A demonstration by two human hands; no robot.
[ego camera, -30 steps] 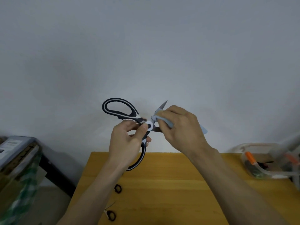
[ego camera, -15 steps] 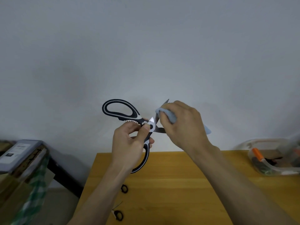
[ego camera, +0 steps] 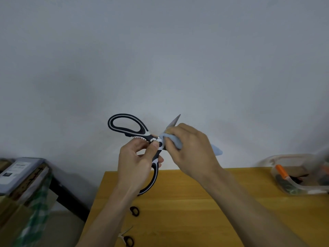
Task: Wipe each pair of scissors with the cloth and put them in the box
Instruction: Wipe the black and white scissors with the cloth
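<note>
Left hand (ego camera: 137, 164) grips open scissors (ego camera: 142, 138) near pivot; right hand (ego camera: 190, 150) pinches blue cloth (ego camera: 171, 139) around blade.

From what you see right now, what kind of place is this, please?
Probably a plain room set up as a small work corner: a wooden table against a bare pale wall, a clear plastic box of small tools, and taped cardboard boxes beside it.

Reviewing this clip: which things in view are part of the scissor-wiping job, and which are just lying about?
Part of the job:
- black-and-white scissors, held by the left hand
- blue cloth, pinched on the blade by the right hand
- clear box at the table's right edge
- small black scissors and on the table

Lying about:
- grey case on the left
- green checked fabric below it
</note>
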